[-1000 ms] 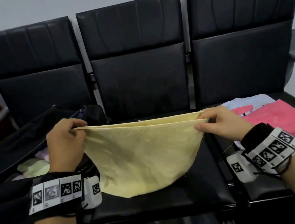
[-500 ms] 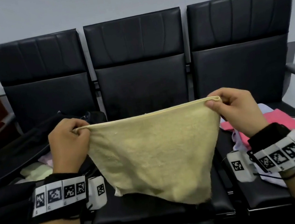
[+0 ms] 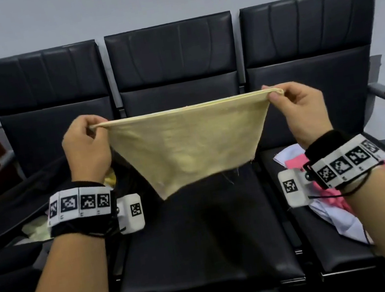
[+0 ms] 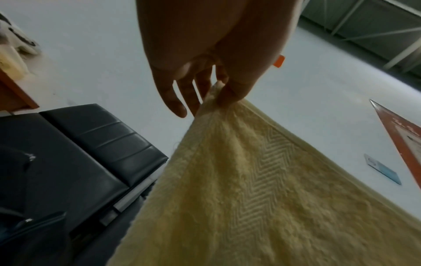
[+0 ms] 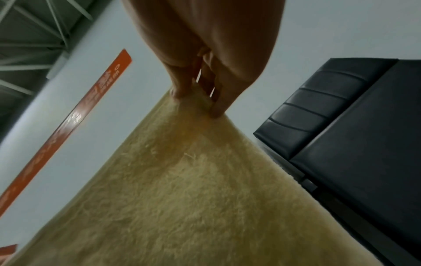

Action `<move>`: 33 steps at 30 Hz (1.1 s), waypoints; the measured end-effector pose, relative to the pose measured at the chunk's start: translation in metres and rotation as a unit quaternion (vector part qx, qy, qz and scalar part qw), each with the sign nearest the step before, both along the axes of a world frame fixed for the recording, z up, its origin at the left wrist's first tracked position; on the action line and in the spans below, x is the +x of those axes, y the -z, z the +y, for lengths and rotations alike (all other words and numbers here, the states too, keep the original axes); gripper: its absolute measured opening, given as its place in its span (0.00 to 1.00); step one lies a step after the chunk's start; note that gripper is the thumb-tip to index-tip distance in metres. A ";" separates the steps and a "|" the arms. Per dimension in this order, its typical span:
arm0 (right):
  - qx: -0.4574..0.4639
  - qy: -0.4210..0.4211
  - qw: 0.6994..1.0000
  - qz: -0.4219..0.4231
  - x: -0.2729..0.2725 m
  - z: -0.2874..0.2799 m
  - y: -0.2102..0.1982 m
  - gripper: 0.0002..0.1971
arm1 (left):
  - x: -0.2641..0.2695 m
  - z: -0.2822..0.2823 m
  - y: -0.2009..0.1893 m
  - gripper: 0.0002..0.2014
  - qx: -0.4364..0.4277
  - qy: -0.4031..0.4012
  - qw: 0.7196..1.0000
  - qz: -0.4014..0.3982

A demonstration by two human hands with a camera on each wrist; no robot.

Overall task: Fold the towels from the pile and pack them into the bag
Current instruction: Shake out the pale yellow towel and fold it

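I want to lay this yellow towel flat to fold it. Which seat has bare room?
The middle seat is bare, bordered by the open black bag on the left seat and the pile of towels on the right seat. Both outer seats are crowded.

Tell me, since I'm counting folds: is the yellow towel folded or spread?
Folded once: the yellow towel shows two layered edges along its top, pinched by the left hand and right hand.
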State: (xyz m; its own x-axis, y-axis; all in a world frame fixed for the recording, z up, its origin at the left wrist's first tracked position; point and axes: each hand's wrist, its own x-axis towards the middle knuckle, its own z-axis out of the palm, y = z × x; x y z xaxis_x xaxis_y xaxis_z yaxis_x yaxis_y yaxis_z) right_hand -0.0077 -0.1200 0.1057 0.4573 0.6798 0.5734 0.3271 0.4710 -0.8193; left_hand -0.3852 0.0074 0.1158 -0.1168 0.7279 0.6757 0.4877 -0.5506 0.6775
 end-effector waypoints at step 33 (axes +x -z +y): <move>-0.370 0.040 0.926 0.070 -0.008 -0.051 0.232 0.07 | -0.013 -0.046 0.230 0.11 -0.433 0.089 0.896 0.044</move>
